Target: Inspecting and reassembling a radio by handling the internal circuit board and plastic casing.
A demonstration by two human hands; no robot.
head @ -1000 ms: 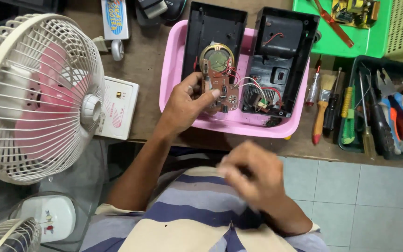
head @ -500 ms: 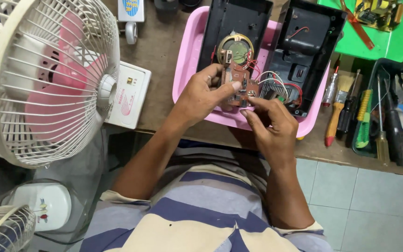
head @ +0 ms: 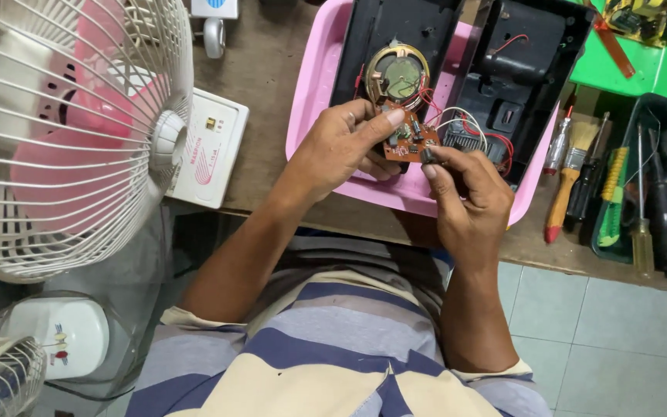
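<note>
My left hand [head: 341, 150] holds a small brown circuit board [head: 408, 137] by its left edge, above the pink tray [head: 314, 85]. My right hand [head: 465, 193] pinches the board's lower right corner with thumb and fingertips. Red and white wires [head: 468, 127] run from the board to a round speaker [head: 399, 76] in one black case half [head: 364, 46] and into the other black case half [head: 530, 69]. Both case halves lie open in the tray.
A white and pink desk fan [head: 55, 131] stands at the left, with a white box [head: 210, 150] beside it. Screwdrivers, a brush [head: 569, 174] and other tools [head: 650, 201] lie at the right. A green tray [head: 650, 46] sits at the top right. The wooden bench edge runs below the tray.
My right hand rose from my lap to the board and now pinches its corner. The view has moved closer to the tray.
</note>
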